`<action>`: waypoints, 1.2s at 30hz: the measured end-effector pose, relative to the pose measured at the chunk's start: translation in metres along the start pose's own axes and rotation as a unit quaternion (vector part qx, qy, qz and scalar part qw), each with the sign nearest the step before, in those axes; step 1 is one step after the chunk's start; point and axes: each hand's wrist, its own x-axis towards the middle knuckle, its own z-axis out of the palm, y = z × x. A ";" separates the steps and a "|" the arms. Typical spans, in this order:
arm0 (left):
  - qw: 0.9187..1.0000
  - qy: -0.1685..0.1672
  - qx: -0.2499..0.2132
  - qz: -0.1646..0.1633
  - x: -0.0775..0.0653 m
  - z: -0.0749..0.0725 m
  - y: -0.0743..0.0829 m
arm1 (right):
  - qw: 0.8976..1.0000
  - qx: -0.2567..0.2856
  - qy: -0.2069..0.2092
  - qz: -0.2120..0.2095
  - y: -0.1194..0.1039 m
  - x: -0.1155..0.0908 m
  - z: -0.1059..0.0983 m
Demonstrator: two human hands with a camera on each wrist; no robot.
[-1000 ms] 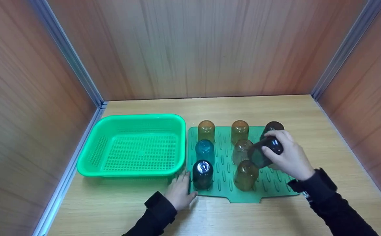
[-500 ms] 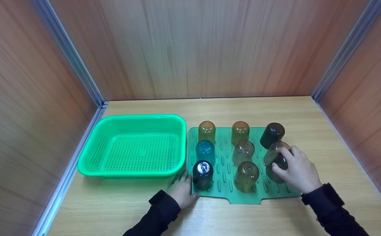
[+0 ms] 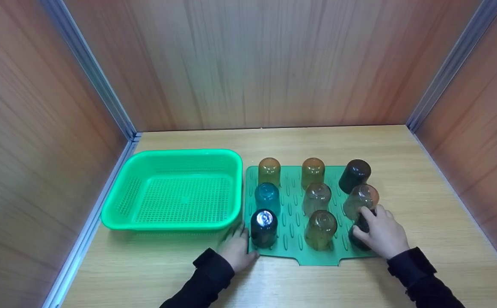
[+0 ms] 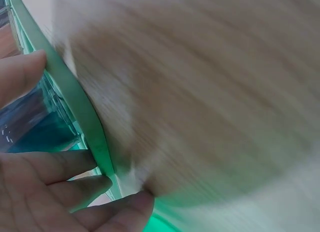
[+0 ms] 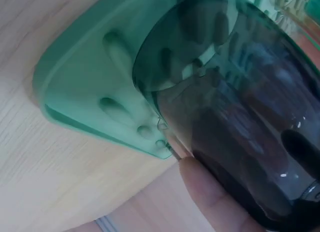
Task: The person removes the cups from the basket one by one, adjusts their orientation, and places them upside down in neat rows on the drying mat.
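Note:
My right hand grips a dark tumbler by its base end, mouth downward, at the front right of a green drainer mat. In the right wrist view the tumbler's rim is close over the mat's raised ribs near its corner. My left hand rests at the mat's front left corner, with its extended fingers and thumb touching the mat's edge. Just behind the dark tumbler stands a clear brownish tumbler, upside down, with a black tumbler farther back.
Left of the mat sits a green plastic basket. Upside-down on the mat are amber tumblers, a blue one, a dark blue one and several more in the middle column. Wood-grain walls enclose the table.
My right hand has carried the dark tumbler from above the mat's middle right down to its front right part, beside the clear brownish tumbler. My left hand stays at the mat's corner.

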 end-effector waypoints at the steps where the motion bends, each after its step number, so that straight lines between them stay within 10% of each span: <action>1: 1.000 -0.002 -0.001 -0.002 0.000 0.000 0.000 | 1.000 -0.002 0.000 0.001 0.000 0.000 0.000; 24: 1.000 0.003 -0.022 0.003 -0.002 -0.005 0.003 | 0.998 0.049 0.015 0.047 0.000 -0.001 -0.001; 36: 0.993 0.104 -0.006 0.056 -0.018 -0.053 0.027 | 0.990 0.094 0.096 0.036 -0.006 0.013 -0.023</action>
